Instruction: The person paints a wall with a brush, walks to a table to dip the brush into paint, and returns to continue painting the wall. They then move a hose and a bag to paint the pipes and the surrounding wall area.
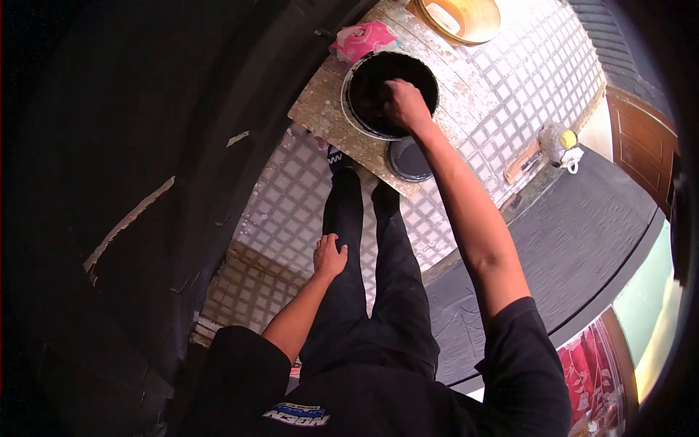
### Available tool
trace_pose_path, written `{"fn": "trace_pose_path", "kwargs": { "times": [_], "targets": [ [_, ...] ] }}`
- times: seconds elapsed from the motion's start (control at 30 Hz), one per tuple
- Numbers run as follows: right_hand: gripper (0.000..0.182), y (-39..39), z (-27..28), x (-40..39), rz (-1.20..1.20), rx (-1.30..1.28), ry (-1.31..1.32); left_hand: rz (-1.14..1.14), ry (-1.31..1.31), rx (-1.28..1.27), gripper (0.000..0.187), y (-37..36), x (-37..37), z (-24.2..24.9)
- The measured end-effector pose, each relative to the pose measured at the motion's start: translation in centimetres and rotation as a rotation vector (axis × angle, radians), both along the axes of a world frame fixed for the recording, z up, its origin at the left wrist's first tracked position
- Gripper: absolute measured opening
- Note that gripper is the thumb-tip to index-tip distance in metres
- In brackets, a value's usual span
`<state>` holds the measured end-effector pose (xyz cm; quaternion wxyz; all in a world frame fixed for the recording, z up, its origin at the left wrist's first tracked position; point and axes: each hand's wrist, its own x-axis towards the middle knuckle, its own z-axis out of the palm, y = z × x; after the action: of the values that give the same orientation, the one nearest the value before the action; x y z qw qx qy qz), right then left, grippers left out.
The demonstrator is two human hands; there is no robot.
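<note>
As far as I can tell, the round, white-rimmed, dark-insided bucket (346, 109) sits ahead, right hand (408, 105) nearer | right: reaching into its mouth, can't tell if pinching | left hand (331, 258): loosely spread on thigh (342, 291)

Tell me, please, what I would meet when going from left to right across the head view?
Left hand on the leg → right hand at the bucket → clear bag with something yellow → brown door.
</note>
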<state>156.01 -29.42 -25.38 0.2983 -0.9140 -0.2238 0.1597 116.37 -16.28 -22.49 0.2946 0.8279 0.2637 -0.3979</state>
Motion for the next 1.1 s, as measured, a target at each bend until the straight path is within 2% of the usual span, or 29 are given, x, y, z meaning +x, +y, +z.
{"fn": "trace_pose_path", "kwargs": {
  "times": [0.07, 0.1, 0.17, 0.2, 0.3, 0.33, 0.43, 0.47, 0.6, 0.67, 0.77, 0.93, 1.03, 1.1],
  "targets": [
    [0.016, 0.3, 1.1, 0.3, -0.072, -0.029, 0.180, -0.018, 0.012, 0.002, 0.039, 0.0, 0.1, 0.0],
    [0.016, 0.3, 1.9, 0.5, -0.073, -0.026, 0.178, -0.019, 0.010, 0.004, 0.039, 0.0, 0.0, 0.0],
    [0.019, 0.2, 3.0, 0.4, -0.367, 0.138, 0.211, -0.008, -0.003, 0.004, 0.039, -0.1, 0.0, 0.0],
    [0.019, -0.2, 3.5, 0.4, -0.371, 0.140, 0.209, -0.011, -0.005, 0.005, 0.039, -0.2, 0.1, 0.1],
    [0.021, -2.3, 5.4, -0.3, -0.570, 0.432, 0.408, -0.030, 0.035, 0.009, 0.039, -0.6, 0.5, 0.1],
    [0.021, -3.0, 6.2, -1.0, -0.580, 0.429, 0.405, -0.040, 0.040, 0.016, 0.039, -0.7, 0.5, 0.0],
    [0.022, -5.0, 9.0, -3.4, -0.765, 0.880, 0.488, -0.057, 0.049, 0.018, 0.039, -1.0, 0.6, -0.2],
    [0.022, -5.9, 9.9, -4.3, -0.773, 0.879, 0.488, -0.052, 0.052, 0.019, 0.039, -1.1, 0.7, -0.3],
    [0.027, -9.5, 11.7, -8.9, -1.071, 1.210, 0.545, -0.107, 0.037, 0.025, 0.038, -1.5, 0.1, -1.0],
    [0.026, -11.3, 10.9, -11.5, -1.162, 1.353, 0.563, -0.128, 0.055, 0.052, 0.037, -1.8, 0.2, -1.0],
    [0.024, -13.8, 6.1, -15.3, -1.256, 1.469, 0.625, -0.151, 0.061, 0.067, 0.037, -2.1, 0.3, -1.1],
    [0.022, -15.1, -2.6, -18.2, -1.400, 1.499, 0.712, -0.202, 0.024, 0.086, 0.036, -2.6, -0.2, -1.7],
    [0.022, -15.2, -5.5, -19.0, -1.522, 1.241, 0.686, -0.223, 0.000, 0.095, 0.035, -2.7, -1.0, -1.7],
    [0.023, -15.5, -5.4, -19.0, -1.477, 1.148, 0.625, -0.232, -0.019, 0.094, 0.035, -2.9, -0.8, -1.8]
  ]
}}
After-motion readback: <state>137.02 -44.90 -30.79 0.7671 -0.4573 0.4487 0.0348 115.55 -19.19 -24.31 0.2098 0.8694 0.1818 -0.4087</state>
